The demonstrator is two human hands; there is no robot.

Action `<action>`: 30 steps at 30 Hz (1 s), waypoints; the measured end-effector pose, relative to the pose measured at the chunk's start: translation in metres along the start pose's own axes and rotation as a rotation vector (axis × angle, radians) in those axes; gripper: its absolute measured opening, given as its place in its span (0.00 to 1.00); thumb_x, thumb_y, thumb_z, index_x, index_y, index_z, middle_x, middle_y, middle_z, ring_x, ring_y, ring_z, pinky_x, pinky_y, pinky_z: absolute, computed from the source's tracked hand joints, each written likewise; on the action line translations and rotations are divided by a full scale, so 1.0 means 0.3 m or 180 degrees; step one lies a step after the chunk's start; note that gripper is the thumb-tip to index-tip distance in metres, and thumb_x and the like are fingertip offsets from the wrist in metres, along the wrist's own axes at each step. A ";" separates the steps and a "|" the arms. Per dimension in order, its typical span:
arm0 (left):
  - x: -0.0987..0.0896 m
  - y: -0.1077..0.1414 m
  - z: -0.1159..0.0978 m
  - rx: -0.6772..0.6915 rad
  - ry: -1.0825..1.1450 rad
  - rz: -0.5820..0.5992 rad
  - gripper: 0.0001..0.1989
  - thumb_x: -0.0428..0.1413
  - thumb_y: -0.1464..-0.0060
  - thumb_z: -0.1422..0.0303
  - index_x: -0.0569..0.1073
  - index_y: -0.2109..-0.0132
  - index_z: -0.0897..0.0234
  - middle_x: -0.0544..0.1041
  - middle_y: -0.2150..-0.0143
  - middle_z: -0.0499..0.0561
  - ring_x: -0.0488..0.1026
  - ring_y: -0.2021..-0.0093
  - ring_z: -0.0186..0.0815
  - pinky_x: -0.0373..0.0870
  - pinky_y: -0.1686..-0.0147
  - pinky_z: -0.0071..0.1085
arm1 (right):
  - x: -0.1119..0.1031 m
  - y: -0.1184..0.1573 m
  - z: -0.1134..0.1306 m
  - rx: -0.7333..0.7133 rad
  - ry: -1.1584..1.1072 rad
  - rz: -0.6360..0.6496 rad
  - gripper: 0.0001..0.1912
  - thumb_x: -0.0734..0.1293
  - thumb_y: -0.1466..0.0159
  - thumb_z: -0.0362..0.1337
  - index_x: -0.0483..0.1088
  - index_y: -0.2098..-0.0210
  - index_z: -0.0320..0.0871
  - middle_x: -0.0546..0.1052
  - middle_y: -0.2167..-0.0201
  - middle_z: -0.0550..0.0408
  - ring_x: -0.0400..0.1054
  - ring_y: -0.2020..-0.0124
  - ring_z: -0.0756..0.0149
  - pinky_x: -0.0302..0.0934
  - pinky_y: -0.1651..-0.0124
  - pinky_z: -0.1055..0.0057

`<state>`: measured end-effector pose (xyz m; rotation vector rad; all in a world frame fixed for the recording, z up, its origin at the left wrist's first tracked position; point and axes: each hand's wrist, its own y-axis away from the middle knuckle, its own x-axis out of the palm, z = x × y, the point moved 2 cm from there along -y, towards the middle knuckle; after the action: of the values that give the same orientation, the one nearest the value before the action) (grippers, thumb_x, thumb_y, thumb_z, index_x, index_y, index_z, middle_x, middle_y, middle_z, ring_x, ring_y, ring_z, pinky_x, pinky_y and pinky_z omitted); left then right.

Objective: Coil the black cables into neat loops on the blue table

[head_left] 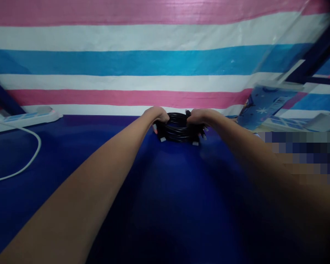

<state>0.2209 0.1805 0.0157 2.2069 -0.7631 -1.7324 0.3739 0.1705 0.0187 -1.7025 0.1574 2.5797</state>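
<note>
A bundle of coiled black cables (177, 134) with several plug ends sticking out is at the far side of the blue table (178, 190). My left hand (158, 114) is closed around the left side of the coil, thumb toward the ring's inside. On the opposite side my right hand (196, 116) grips the coil too. Light metal-looking connector tips show along the bundle's front and right. The fingers of both hands are largely hidden behind the cables. Whether the bundle touches the tabletop I cannot tell.
A white power strip (30, 119) lies at the back left, and a white cord (38, 146) loops over the table there. At the back right stands a blue patterned bag or box (264, 104). A striped pink, white and blue sheet (143, 62) hangs behind the table.
</note>
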 end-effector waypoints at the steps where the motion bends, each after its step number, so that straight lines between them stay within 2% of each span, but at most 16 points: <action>1: 0.002 0.001 -0.005 -0.0084 -0.0050 -0.0044 0.20 0.47 0.48 0.70 0.74 0.50 0.72 0.78 0.70 0.58 0.76 0.68 0.42 0.74 0.65 0.37 | 0.003 -0.002 -0.006 0.0090 0.0061 0.0172 0.02 0.70 0.52 0.29 0.72 0.76 0.37 0.71 0.82 0.47 0.68 0.75 0.57 0.62 0.72 0.63; 3: 0.007 0.005 -0.017 -0.0280 -0.0147 -0.0101 0.22 0.48 0.47 0.69 0.73 0.49 0.75 0.79 0.69 0.62 0.77 0.67 0.45 0.74 0.64 0.40 | 0.007 -0.002 -0.015 0.0201 0.0159 0.0436 0.03 0.69 0.50 0.30 0.72 0.74 0.36 0.71 0.81 0.46 0.68 0.75 0.58 0.61 0.72 0.64; 6: 0.014 0.016 -0.026 -0.0426 -0.0143 -0.0103 0.24 0.48 0.45 0.67 0.70 0.45 0.79 0.79 0.63 0.68 0.77 0.65 0.49 0.74 0.64 0.44 | 0.006 0.005 -0.021 0.0187 0.0173 0.0537 0.08 0.69 0.48 0.33 0.73 0.69 0.35 0.73 0.77 0.46 0.69 0.71 0.58 0.61 0.71 0.65; 11: -0.007 0.047 0.000 -0.0148 0.0297 0.0112 0.33 0.49 0.43 0.58 0.57 0.34 0.70 0.74 0.47 0.65 0.76 0.62 0.44 0.76 0.65 0.36 | -0.009 0.029 -0.034 0.0148 -0.0128 0.0583 0.18 0.66 0.41 0.45 0.72 0.58 0.37 0.76 0.64 0.43 0.70 0.67 0.61 0.63 0.70 0.68; 14: -0.027 0.075 0.018 -0.0037 0.0435 0.0172 0.39 0.48 0.45 0.50 0.54 0.33 0.70 0.68 0.41 0.69 0.75 0.58 0.47 0.76 0.64 0.38 | -0.034 0.058 -0.033 0.0050 -0.0328 0.0587 0.20 0.64 0.39 0.47 0.72 0.55 0.38 0.76 0.59 0.41 0.71 0.65 0.60 0.64 0.69 0.68; 17: -0.033 0.104 0.036 0.0132 0.0450 0.0008 0.42 0.46 0.46 0.45 0.54 0.33 0.71 0.61 0.36 0.70 0.72 0.51 0.51 0.75 0.60 0.41 | -0.062 0.086 -0.027 -0.0056 -0.0423 0.0537 0.21 0.63 0.38 0.48 0.72 0.54 0.39 0.76 0.57 0.42 0.71 0.63 0.60 0.66 0.65 0.67; 20: -0.026 0.131 0.064 0.0450 0.0435 -0.0335 0.42 0.41 0.44 0.44 0.49 0.31 0.66 0.52 0.31 0.66 0.65 0.41 0.52 0.71 0.53 0.41 | -0.077 0.101 -0.028 -0.0139 -0.0351 0.0136 0.23 0.63 0.39 0.46 0.70 0.51 0.36 0.75 0.54 0.37 0.70 0.57 0.54 0.65 0.57 0.60; 23: -0.006 0.164 0.102 0.0750 0.0388 -0.0886 0.41 0.40 0.42 0.46 0.44 0.30 0.66 0.44 0.29 0.63 0.52 0.33 0.50 0.61 0.42 0.42 | -0.064 0.135 -0.030 -0.0376 -0.0320 -0.0616 0.24 0.60 0.36 0.42 0.66 0.47 0.31 0.70 0.48 0.33 0.64 0.48 0.49 0.58 0.47 0.56; 25: 0.026 0.191 0.130 0.0913 0.0372 -0.1319 0.39 0.38 0.40 0.49 0.46 0.31 0.71 0.47 0.30 0.64 0.50 0.32 0.46 0.54 0.38 0.39 | -0.040 0.189 -0.021 -0.0639 -0.0367 -0.1174 0.24 0.55 0.34 0.40 0.62 0.45 0.30 0.66 0.45 0.32 0.59 0.43 0.49 0.52 0.43 0.55; 27: 0.074 0.225 0.163 0.1014 0.0367 -0.1817 0.36 0.36 0.39 0.52 0.50 0.32 0.74 0.52 0.31 0.66 0.52 0.32 0.44 0.51 0.37 0.38 | -0.014 0.265 0.007 -0.0984 -0.0392 -0.1683 0.23 0.49 0.32 0.38 0.59 0.44 0.31 0.62 0.42 0.32 0.53 0.39 0.49 0.46 0.40 0.54; 29: 0.128 0.265 0.207 0.1071 0.0325 -0.2335 0.33 0.36 0.38 0.54 0.54 0.34 0.74 0.56 0.33 0.66 0.54 0.33 0.46 0.51 0.37 0.41 | 0.013 0.341 0.062 -0.1493 -0.0357 -0.1907 0.21 0.47 0.32 0.36 0.59 0.45 0.34 0.62 0.42 0.35 0.52 0.39 0.52 0.45 0.40 0.56; 30: 0.152 0.285 0.234 0.1112 0.0281 -0.2554 0.31 0.36 0.37 0.56 0.57 0.36 0.74 0.58 0.34 0.66 0.54 0.34 0.47 0.50 0.37 0.42 | 0.027 0.372 0.099 -0.1807 -0.0304 -0.1859 0.19 0.49 0.32 0.37 0.62 0.47 0.36 0.64 0.45 0.37 0.55 0.42 0.54 0.47 0.41 0.58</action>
<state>0.1399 0.0939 0.0001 3.0956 -0.1424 -1.8856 0.3329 0.0629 0.0296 -1.4314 -1.0016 2.3448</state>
